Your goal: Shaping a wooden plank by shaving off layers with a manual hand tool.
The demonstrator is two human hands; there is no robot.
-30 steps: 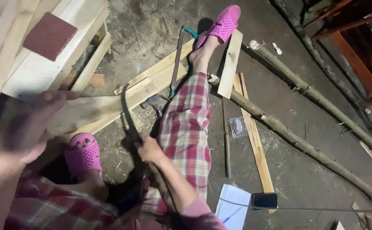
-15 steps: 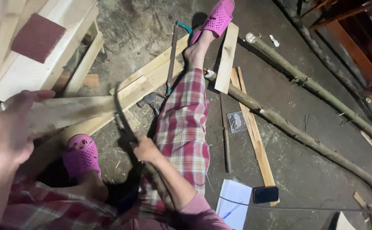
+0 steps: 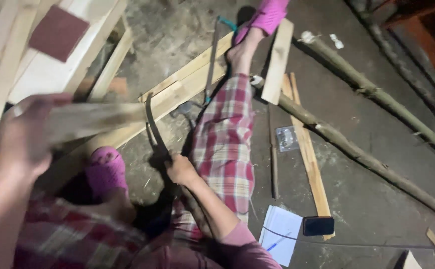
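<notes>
I saw a pale, rough-sawn wood plank [image 3: 93, 119], a dark matt metal blade [image 3: 153, 127], checked cloth trousers [image 3: 225, 144] and a dusty, rough concrete floor [image 3: 377, 164].

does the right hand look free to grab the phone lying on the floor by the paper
Probably not as things stand: the right hand is closed around the curved blade's handle. The phone lies uncovered on the floor beside the paper, outside the right leg, so only the grip stands in the way.

One head-worn camera looks steeply down, close over the lap and floor [image 3: 377, 164].
</notes>
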